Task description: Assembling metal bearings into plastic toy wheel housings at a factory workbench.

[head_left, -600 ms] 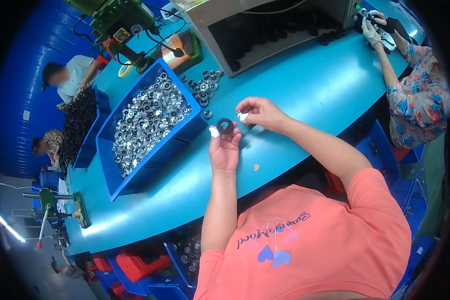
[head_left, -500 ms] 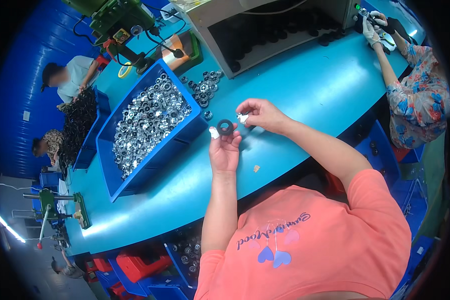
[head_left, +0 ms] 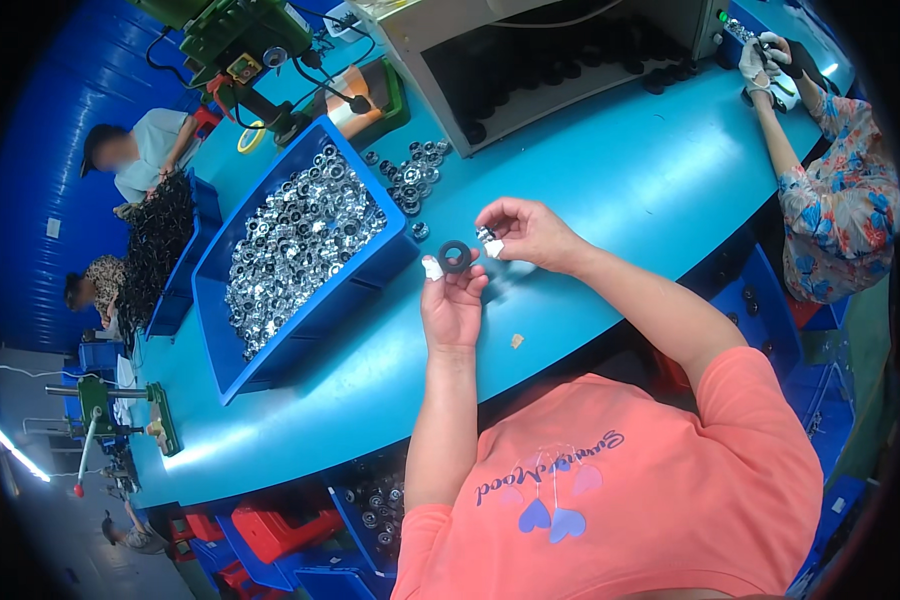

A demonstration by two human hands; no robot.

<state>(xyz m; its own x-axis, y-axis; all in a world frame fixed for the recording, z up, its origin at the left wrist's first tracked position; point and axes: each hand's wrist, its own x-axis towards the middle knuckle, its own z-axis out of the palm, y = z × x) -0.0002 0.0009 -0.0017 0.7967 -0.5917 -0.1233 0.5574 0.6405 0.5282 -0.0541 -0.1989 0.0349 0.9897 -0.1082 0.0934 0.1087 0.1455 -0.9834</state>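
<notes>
Head view from afar: I see the left hand [head_left: 453,312] pinching a black ring [head_left: 457,269] over the turquoise counter [head_left: 590,150] — right of the blue bin [head_left: 315,333] of metal parts [head_left: 305,230] — while the right hand [head_left: 535,237], just beside it, pinches a small silver part [head_left: 486,234].

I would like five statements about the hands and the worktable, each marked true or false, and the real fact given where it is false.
1. The left hand holds a black ring. True.

2. The right hand is empty. False: its fingers hold a small metal part.

3. A blue bin of shiny metal pieces stands to the left of both hands. True.

4. Every metal piece on the worktable lies inside the bin. False: some loose pieces lie outside, next to it.

5. A green machine stands past the bin's far end. True.
</notes>
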